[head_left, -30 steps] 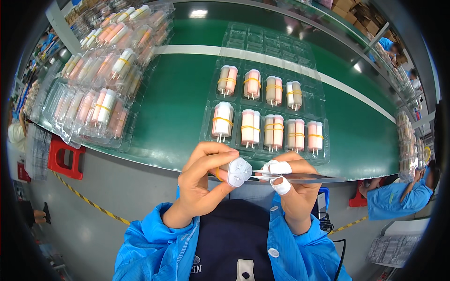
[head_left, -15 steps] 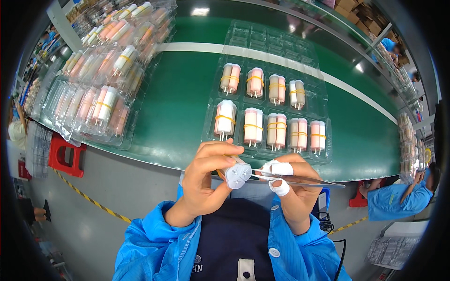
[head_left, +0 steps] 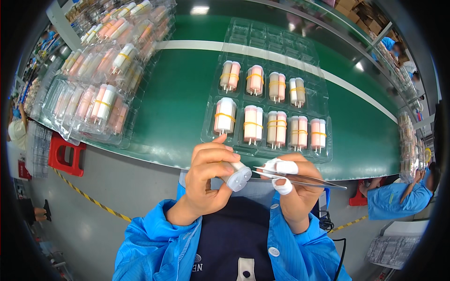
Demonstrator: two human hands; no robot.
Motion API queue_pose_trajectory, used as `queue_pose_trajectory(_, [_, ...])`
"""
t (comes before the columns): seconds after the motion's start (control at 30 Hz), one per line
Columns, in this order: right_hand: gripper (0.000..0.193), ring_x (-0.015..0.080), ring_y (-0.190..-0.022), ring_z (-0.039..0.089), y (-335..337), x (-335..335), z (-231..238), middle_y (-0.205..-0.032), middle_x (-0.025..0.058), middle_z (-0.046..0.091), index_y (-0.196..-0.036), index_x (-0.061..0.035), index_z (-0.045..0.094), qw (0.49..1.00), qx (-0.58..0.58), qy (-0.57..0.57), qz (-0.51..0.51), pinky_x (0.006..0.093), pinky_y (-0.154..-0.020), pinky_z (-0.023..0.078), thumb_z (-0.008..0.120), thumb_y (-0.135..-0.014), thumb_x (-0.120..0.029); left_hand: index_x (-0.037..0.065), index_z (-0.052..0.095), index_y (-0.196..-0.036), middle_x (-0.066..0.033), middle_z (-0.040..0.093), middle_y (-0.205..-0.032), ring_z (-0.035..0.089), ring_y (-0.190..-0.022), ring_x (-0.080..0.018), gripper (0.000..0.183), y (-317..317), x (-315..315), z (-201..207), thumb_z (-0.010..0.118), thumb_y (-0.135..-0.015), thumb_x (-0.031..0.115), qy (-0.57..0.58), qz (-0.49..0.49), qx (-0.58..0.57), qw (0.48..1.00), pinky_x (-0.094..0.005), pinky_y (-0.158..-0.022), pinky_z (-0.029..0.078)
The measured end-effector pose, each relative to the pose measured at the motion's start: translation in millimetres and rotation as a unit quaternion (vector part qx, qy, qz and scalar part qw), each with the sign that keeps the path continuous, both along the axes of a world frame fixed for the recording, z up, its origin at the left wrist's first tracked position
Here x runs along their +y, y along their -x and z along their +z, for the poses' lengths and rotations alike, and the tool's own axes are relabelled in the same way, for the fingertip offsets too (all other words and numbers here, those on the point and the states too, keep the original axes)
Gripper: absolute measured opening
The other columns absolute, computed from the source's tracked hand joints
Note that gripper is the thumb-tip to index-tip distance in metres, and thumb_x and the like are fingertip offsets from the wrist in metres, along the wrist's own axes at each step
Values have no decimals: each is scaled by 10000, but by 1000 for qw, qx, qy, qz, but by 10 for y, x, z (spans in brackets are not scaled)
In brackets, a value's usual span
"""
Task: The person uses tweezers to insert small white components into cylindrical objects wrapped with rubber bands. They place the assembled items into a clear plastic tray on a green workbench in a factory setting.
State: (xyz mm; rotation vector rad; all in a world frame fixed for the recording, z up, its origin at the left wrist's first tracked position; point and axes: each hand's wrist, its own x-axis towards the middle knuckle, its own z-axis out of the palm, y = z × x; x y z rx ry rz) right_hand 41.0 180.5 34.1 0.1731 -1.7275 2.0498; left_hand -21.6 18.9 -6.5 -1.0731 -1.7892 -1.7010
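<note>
My left hand [head_left: 204, 182] is closed around a bundle of capped tubes [head_left: 239, 180], its pale round end tilted toward the right and down. In my right hand [head_left: 302, 199] a pair of metal tweezers [head_left: 328, 183] is pinched between thumb and fingers, and white wraps cover some fingertips. The tweezers' tips point left, close to the bundle's end face, apart from each other. Beyond my hands, a clear plastic tray [head_left: 324, 110] holds several bundles of pink, white and grey tubes [head_left: 253, 124] bound with yellow rubber bands, thin prongs toward me.
Stacked clear trays of tube bundles [head_left: 86, 103] stand on the left of the green table [head_left: 173, 107]. A red stool [head_left: 66, 157] is on the floor at left. At far right, a person in blue [head_left: 391, 199] sits near another tray stack [head_left: 407, 145].
The bundle's end has turned and tilted downward in my left hand, showing more of its side. A strand at the tweezers' tips is no longer seen; the tips now show apart from the end face.
</note>
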Motion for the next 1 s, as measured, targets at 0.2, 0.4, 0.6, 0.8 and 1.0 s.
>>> queue_pose_trajectory(0.2, [234, 203, -802, 652, -38, -24, 31, -917, 177, 650, -953, 22, 658, 997, 56, -46, -1, 293, -665, 537, 735, -734, -12, 77, 423, -1015, -164, 552, -971, 535, -901, -258, 410, -48, 27, -36, 675, -715, -46, 9, 2, -15, 1000, -537, -967, 404])
queue_pose_trajectory(0.4, [202, 196, -804, 653, 8, -29, 89, -900, 165, 657, -943, 24, 661, 996, 27, -83, 5, 282, -663, 528, 724, -754, -13, 49, 423, -1066, -188, 503, -1028, 542, -921, -268, 452, -108, 78, -60, 678, -708, -56, -8, -31, -58, 998, -473, -910, 467])
queue_pose_trajectory(0.6, [190, 197, -798, 654, 19, -16, 85, -895, 166, 659, -944, 24, 660, 995, 18, -94, 14, 282, -661, 527, 710, -762, -4, 34, 434, -1065, -194, 501, -1034, 542, -932, -264, 451, -122, 52, -88, 684, -701, -60, 13, -14, -55, 998, -365, -792, 496])
queue_pose_trajectory(0.8, [183, 196, -785, 653, 33, -6, 84, -887, 162, 659, -945, 22, 661, 994, 8, -107, 18, 282, -655, 525, 700, -768, -3, 26, 449, -1056, -195, 506, -1030, 538, -925, -258, 447, -102, 33, -94, 688, -690, -67, 29, 2, -35, 999, -333, -753, 479])
queue_pose_trajectory(1.0, [177, 193, -781, 652, 45, -3, 73, -885, 159, 659, -942, 21, 662, 994, 15, -111, 11, 278, -651, 522, 698, -771, -3, 24, 452, -1054, -193, 509, -1029, 536, -925, -257, 446, -97, 37, -79, 686, -686, -68, 31, 5, -32, 999, -333, -760, 475])
